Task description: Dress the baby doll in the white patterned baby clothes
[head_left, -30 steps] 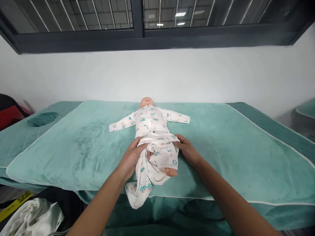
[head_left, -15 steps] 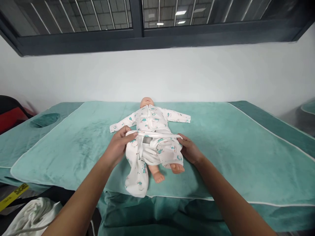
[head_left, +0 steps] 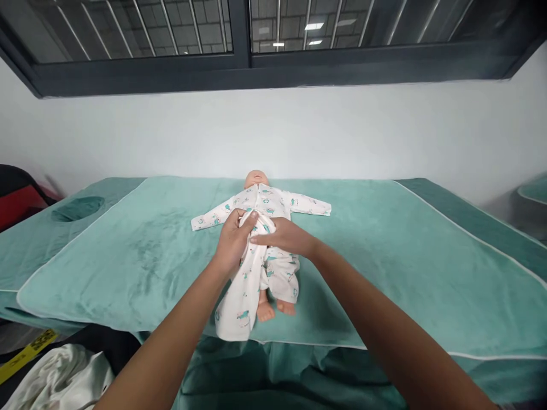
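Note:
A baby doll (head_left: 255,177) lies on its back, head toward the wall, in a white printed top (head_left: 269,199) with both sleeves spread out. Matching baby pants (head_left: 282,279) cover one leg, while the other pant leg (head_left: 237,307) hangs flat beside the doll. Both bare feet (head_left: 265,311) show at the bottom. My left hand (head_left: 233,242) is closed on the gathered cloth of the pants near the waist. Opposite it, my right hand (head_left: 290,236) pinches the same pants, its fingertips almost meeting my left hand. The doll's waist is hidden behind hands and cloth.
A green padded bed (head_left: 405,273) carries the doll, with a face hole (head_left: 77,209) at its left end. White crumpled cloth (head_left: 60,376) and a yellow strap (head_left: 25,356) are at the lower left. A red and black object (head_left: 19,196) stands far left. Behind are a wall and barred window.
Both hands have come together over the doll's middle, bunching the waistband that was stretched wide between them. The doll's feet have moved closer together, and the covered leg has shifted left.

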`<state>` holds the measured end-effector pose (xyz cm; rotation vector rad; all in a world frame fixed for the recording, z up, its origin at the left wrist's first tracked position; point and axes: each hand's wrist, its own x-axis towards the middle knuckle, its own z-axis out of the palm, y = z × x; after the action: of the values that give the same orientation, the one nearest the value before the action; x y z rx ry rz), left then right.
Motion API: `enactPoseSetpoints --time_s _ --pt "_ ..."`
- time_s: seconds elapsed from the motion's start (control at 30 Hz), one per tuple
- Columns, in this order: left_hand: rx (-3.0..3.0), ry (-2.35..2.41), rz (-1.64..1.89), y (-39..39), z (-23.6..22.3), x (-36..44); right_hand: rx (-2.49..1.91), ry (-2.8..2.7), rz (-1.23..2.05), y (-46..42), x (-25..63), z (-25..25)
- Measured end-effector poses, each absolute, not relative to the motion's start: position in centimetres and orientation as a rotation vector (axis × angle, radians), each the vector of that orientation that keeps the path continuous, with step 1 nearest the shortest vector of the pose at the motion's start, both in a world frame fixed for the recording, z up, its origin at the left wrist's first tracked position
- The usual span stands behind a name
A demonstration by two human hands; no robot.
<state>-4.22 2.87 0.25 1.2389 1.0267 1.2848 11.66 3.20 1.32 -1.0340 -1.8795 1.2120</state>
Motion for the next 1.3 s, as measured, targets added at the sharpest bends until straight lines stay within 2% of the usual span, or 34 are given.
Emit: enactPoseSetpoints --time_s 0.17,0.2,0.27,0.4,0.47,0.67,0.8,0.9,1.03,1.17,1.3 --pt "1.31 0.872 0.718 2.3 -0.5 -6.9 -0.902 -1.274 1.49 4.2 12.0 0.2" --pt "1.291 0.856 0.695 2.2 -0.8 -7.1 -0.868 -1.218 1.532 4.3 12.0 0.0" --pt "1.167 0.855 0.851 2.2 -1.4 -7.0 -0.837 -1.245 1.616 4.2 12.1 -0.3" --pt "0.856 0.873 1.17 2.4 -2.3 -5.7 -0.971 -1.695 1.774 4.0 12.2 -0.6" --pt "0.808 0.927 1.162 2.2 -2.4 -5.5 -1.026 -1.774 1.758 3.8 12.2 -0.7" --pt "1.014 0.803 0.837 0.4 -2.2 -6.4 -0.909 -1.296 1.642 3.6 11.5 -1.6" --pt "0.791 0.801 1.15 0.8 -2.5 -5.6 -1.002 -1.568 1.632 3.5 11.4 -1.3" --pt "0.638 0.831 1.213 1.6 -2.9 -5.0 -0.998 -1.832 1.763 3.4 11.4 -0.8" --pt "0.636 0.794 1.175 1.4 -3.1 -5.1 -0.933 -1.542 1.757 3.3 10.9 -1.3" --pt "0.874 0.75 0.983 -0.1 -2.7 -6.0 -0.793 -1.202 1.76 3.2 10.8 -2.1" --pt "0.94 0.765 0.885 -0.9 -2.6 -6.3 -0.813 -1.333 1.78 2.8 11.2 -2.1"
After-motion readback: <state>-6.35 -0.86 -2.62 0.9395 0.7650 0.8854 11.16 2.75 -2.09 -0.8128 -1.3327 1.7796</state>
